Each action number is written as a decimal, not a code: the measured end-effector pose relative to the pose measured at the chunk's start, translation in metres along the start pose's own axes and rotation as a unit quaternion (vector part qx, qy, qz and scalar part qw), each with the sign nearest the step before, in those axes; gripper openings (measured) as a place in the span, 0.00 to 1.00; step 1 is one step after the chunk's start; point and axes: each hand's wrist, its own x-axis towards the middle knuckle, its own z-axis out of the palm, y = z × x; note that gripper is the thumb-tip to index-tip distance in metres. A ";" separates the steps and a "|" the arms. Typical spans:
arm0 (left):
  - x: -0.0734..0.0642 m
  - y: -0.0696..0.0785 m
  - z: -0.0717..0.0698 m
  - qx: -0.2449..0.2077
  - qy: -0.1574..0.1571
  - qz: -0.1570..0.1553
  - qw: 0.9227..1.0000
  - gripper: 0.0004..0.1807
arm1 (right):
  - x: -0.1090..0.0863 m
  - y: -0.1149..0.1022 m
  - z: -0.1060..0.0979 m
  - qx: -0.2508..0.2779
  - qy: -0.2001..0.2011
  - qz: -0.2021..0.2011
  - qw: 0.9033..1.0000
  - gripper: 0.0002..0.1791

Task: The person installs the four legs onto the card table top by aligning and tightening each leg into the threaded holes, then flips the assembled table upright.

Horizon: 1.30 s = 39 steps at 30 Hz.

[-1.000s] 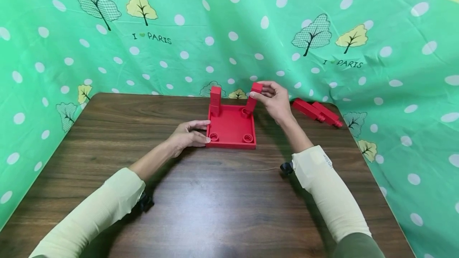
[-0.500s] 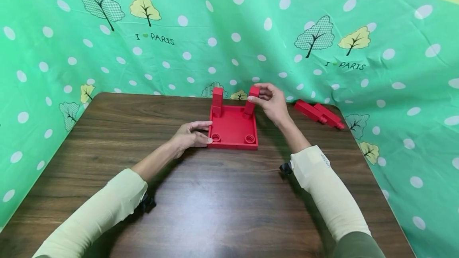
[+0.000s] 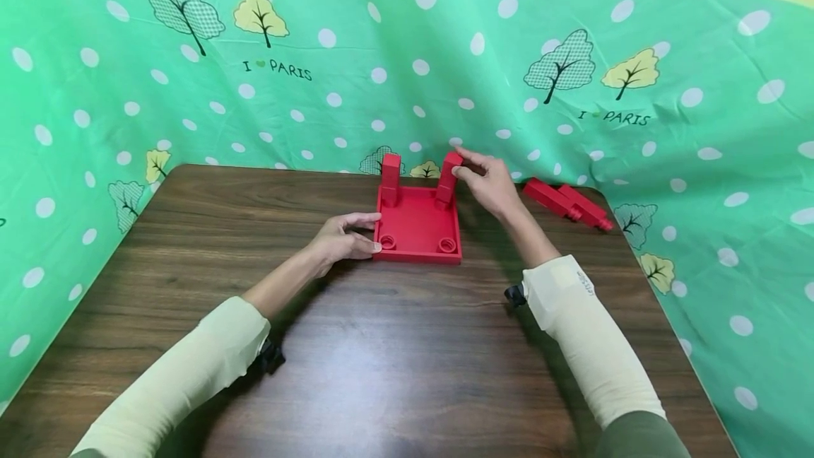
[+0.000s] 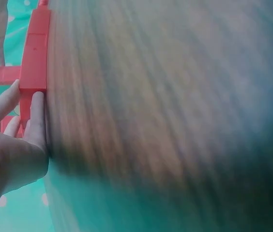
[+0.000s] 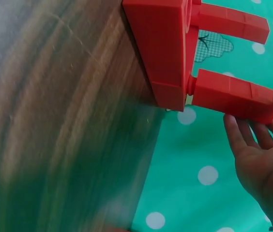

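A red square tray-like base (image 3: 416, 225) with a raised rim stands towards the far edge of the table. Round sockets (image 3: 448, 245) show in its two near corners. One red leg (image 3: 391, 179) rises upright from the far left corner. At the far right corner another red leg (image 5: 233, 94) meets its socket, a bit of its narrow peg visible in the right wrist view. My right hand (image 3: 492, 186) pinches that leg's upper end between thumb and fingers. My left hand (image 3: 343, 239) holds the base by its left side, thumb by the near left corner.
Two more red legs (image 3: 552, 198) lie side by side at the far right of the brown wooden table (image 3: 381, 359), pegs pointing towards the near right. A green dotted cloth (image 3: 407, 55) hangs close behind the table's back edge and along its sides.
The right-hand leg came down onto the far right socket, which it now hides, and my right hand has shifted slightly around its top. My left hand keeps its hold on the base.
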 end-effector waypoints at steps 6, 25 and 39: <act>0.004 0.004 0.003 -0.016 0.000 -0.011 1.000 0.43 | 0.003 0.002 -0.005 -0.009 -0.015 -0.008 1.000 0.31; 0.016 0.012 0.009 -0.009 0.004 -0.012 1.000 0.43 | 0.014 -0.004 -0.019 -0.047 0.010 0.004 0.999 0.25; 0.021 0.013 0.008 -0.002 -0.002 -0.010 1.000 0.42 | 0.018 -0.002 -0.015 -0.035 -0.005 -0.002 0.999 0.27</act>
